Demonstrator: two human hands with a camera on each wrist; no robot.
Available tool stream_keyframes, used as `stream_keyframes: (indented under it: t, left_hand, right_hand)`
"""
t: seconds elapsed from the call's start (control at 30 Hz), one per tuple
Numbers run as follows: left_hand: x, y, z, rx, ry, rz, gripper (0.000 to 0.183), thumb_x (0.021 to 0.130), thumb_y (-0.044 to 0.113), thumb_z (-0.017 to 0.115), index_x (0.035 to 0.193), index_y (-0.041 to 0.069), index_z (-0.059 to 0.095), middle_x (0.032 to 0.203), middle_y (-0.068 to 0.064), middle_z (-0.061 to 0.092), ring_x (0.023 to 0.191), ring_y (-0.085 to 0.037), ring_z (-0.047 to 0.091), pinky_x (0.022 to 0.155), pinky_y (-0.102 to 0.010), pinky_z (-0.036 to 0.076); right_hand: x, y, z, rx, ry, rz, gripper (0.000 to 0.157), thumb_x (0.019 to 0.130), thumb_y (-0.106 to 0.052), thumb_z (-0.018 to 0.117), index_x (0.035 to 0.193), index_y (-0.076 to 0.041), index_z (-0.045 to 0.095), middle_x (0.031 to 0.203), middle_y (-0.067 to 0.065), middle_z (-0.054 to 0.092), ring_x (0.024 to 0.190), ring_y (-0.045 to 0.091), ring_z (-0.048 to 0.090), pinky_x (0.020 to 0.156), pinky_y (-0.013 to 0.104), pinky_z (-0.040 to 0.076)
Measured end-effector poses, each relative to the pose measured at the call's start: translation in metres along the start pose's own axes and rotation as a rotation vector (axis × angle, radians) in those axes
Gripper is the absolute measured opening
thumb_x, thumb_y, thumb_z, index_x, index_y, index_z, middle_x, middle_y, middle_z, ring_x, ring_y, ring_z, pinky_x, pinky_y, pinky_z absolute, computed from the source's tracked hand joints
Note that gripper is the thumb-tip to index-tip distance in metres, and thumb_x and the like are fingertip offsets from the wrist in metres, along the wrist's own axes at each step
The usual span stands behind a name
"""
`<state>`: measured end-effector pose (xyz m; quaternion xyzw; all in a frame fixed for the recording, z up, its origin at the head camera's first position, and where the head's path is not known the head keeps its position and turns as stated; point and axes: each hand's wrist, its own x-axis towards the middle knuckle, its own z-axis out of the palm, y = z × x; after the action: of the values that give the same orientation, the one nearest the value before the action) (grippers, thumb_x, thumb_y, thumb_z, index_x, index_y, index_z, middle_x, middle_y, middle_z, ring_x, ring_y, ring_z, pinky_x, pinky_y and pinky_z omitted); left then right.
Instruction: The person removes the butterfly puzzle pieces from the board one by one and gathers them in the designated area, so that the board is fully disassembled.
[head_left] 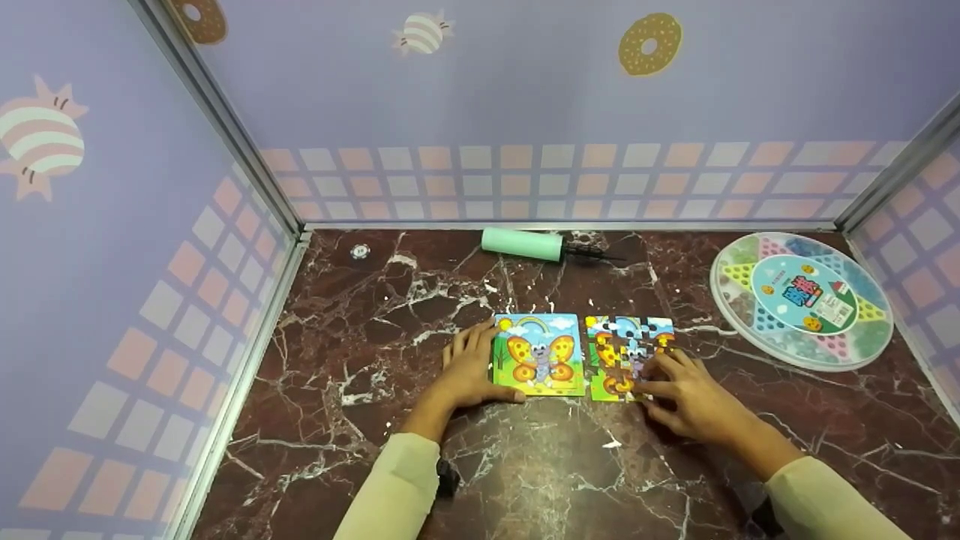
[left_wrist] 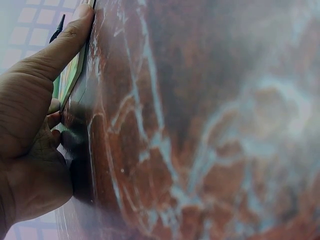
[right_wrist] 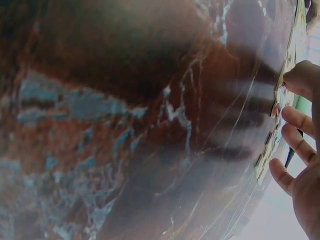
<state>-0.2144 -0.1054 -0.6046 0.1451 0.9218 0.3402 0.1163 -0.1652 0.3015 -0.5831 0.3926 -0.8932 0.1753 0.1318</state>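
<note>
A square picture board [head_left: 538,360] with a butterfly, sun and rainbow lies flat on the table. My left hand [head_left: 471,367] rests at its left side, fingers along the left edge and thumb [left_wrist: 72,37] straight along the near edge. Just right of the board lies a jigsaw puzzle [head_left: 616,360] of the same butterfly, with dark gaps among its pieces. My right hand [head_left: 682,394] is over the puzzle's lower right, covering that part. In the right wrist view, the spread fingers [right_wrist: 300,142] and thumb touch the puzzle pieces at their edge.
A mint-green hand pump [head_left: 523,244] with a black nozzle lies near the back wall. At the right stands a round Chinese checkers box [head_left: 802,300]. A small round chip [head_left: 361,252] is at the back left. Patterned walls bound the marbled table [head_left: 360,420] behind and at both sides.
</note>
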Motion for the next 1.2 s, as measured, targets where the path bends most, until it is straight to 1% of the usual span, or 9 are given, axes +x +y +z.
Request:
stream_keyframes:
  t: [0.13, 0.33, 0.57, 0.8, 0.93, 1.0, 1.2]
  left_hand:
    - [-0.001, 0.001, 0.0, 0.006, 0.0, -0.004, 0.133, 0.065, 0.055, 0.103, 0.17, 0.011, 0.034, 0.185, -0.006, 0.022, 0.168, -0.04, 0.015, 0.134, -0.07, 0.012]
    - [-0.002, 0.002, -0.001, 0.008, 0.004, 0.007, 0.132, 0.066, 0.054, 0.103, 0.169, 0.009, 0.035, 0.183, -0.009, 0.024, 0.167, -0.042, 0.017, 0.133, -0.072, 0.014]
    - [0.001, -0.002, 0.002, 0.012, 0.007, -0.01, 0.134, 0.065, 0.055, 0.103, 0.172, 0.013, 0.034, 0.184, -0.007, 0.024, 0.168, -0.041, 0.015, 0.135, -0.071, 0.011]
    - [0.001, -0.001, 0.001, 0.01, 0.005, -0.007, 0.136, 0.064, 0.057, 0.103, 0.172, 0.014, 0.034, 0.185, -0.006, 0.023, 0.169, -0.04, 0.015, 0.134, -0.071, 0.012]
    - [0.001, -0.001, 0.001, 0.015, 0.0, -0.009, 0.136, 0.065, 0.058, 0.103, 0.173, 0.015, 0.032, 0.185, -0.005, 0.021, 0.169, -0.04, 0.015, 0.135, -0.07, 0.012]
    - [0.001, -0.001, 0.001, 0.016, -0.001, -0.008, 0.136, 0.065, 0.058, 0.103, 0.173, 0.014, 0.032, 0.185, -0.006, 0.021, 0.168, -0.04, 0.015, 0.135, -0.07, 0.012]
    - [0.0, 0.001, 0.001, 0.014, -0.004, -0.009, 0.135, 0.066, 0.057, 0.103, 0.173, 0.013, 0.032, 0.185, -0.006, 0.022, 0.169, -0.04, 0.014, 0.135, -0.07, 0.011]
  right_hand:
    - [0.0, 0.0, 0.0, -0.008, -0.012, 0.004, 0.034, 0.082, -0.016, 0.091, 0.115, -0.021, 0.087, 0.117, 0.008, 0.071, 0.111, 0.03, 0.061, 0.089, 0.058, 0.055]
    - [0.001, 0.001, 0.001, -0.025, 0.007, -0.017, 0.035, 0.079, -0.014, 0.094, 0.112, -0.022, 0.087, 0.115, 0.007, 0.071, 0.109, 0.03, 0.061, 0.086, 0.055, 0.054]
    - [0.0, 0.001, 0.002, 0.008, 0.01, 0.003, 0.033, 0.082, -0.009, 0.093, 0.11, -0.024, 0.087, 0.111, 0.006, 0.07, 0.107, 0.03, 0.06, 0.086, 0.054, 0.05]
    - [0.0, 0.0, 0.001, -0.001, 0.001, 0.011, 0.032, 0.082, -0.011, 0.093, 0.111, -0.023, 0.086, 0.112, 0.005, 0.07, 0.107, 0.029, 0.06, 0.088, 0.053, 0.05]
    - [0.002, -0.001, 0.0, -0.007, -0.012, 0.022, 0.031, 0.082, -0.014, 0.093, 0.111, -0.021, 0.085, 0.111, 0.004, 0.069, 0.107, 0.027, 0.059, 0.087, 0.05, 0.049]
    - [0.003, -0.001, 0.0, -0.007, -0.03, 0.035, 0.028, 0.084, -0.016, 0.092, 0.111, -0.021, 0.084, 0.111, 0.004, 0.068, 0.106, 0.025, 0.058, 0.087, 0.05, 0.05]
    - [0.011, -0.005, 0.001, -0.013, -0.086, 0.075, 0.021, 0.091, -0.026, 0.089, 0.111, -0.023, 0.083, 0.116, 0.005, 0.067, 0.11, 0.026, 0.059, 0.091, 0.058, 0.052]
